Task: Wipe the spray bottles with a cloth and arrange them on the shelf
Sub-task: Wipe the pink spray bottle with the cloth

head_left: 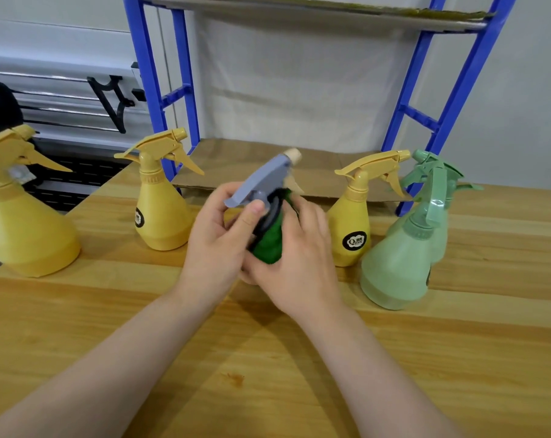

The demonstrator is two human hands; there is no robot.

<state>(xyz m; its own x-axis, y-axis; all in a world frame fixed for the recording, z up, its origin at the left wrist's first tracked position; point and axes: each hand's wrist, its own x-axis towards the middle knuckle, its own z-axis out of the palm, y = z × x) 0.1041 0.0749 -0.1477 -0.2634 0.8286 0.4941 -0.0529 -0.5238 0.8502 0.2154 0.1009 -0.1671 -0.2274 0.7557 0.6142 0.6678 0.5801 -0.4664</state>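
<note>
Over the middle of the bench point(394, 358), both hands have a blue-grey spray bottle point(261, 181) lifted up: left hand point(217, 245) grips its trigger head, right hand point(296, 260) presses a green cloth point(269, 245) around the body. Further back, 3 yellow bottles point(160, 216) and 2 pale green bottles point(397, 267) stand across the bench. Against the far edge sits the blue shelf point(457, 86), with cardboard point(236, 162) lining its lower tier.

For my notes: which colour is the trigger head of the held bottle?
Grey-blue trigger head, cream nozzle tip; head view.
</note>
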